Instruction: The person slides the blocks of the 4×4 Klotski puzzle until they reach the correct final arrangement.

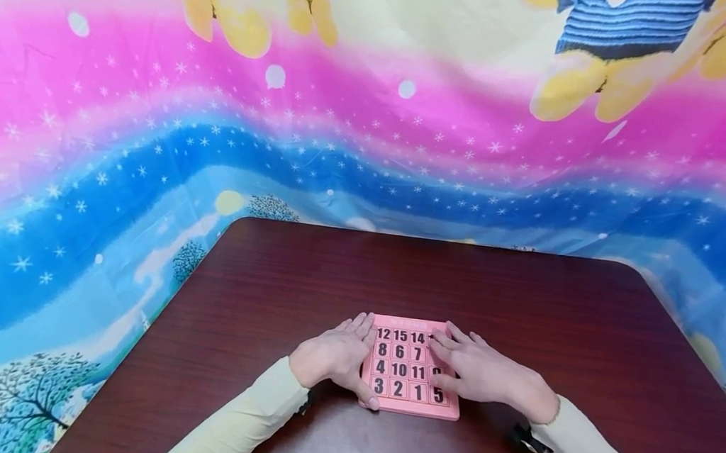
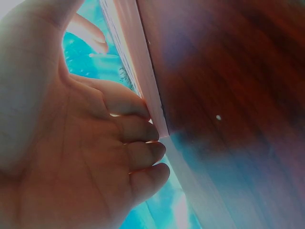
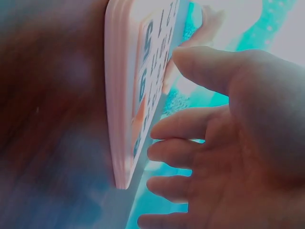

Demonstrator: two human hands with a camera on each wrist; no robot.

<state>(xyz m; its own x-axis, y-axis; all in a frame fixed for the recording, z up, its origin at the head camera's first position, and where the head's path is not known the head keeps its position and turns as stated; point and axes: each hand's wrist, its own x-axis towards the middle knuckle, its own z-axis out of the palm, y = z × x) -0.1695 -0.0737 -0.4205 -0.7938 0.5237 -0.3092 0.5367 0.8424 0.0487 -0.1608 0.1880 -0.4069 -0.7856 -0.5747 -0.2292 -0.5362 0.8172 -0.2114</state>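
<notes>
In the head view, a pink number puzzle [image 1: 398, 371] lies flat on a dark reddish-brown table [image 1: 461, 284], at about five o'clock from the middle of the view. The person's left hand [image 1: 335, 356] rests along the puzzle's nine o'clock side, its fingers straight and held close together, the thumb angled away to the corner between seven and eight o'clock. The right hand [image 1: 480, 369] lies at three o'clock, fingers extended and partly over the tiles, hiding some numbers, with the thumb reaching in from four o'clock. Pale sleeves [image 1: 266, 404] cover both arms, and a patterned cloth [image 1: 359, 112] hangs beyond the table's twelve o'clock edge. In the left wrist view, the puzzle's side slants from eleven o'clock to the middle; the left fingertips meet it, pressed side by side, with the table toward three o'clock. In the right wrist view, the puzzle stretches from eleven to seven o'clock; the right hand, toward four, has its fingers spread, and how firmly they press cannot be told.
</notes>
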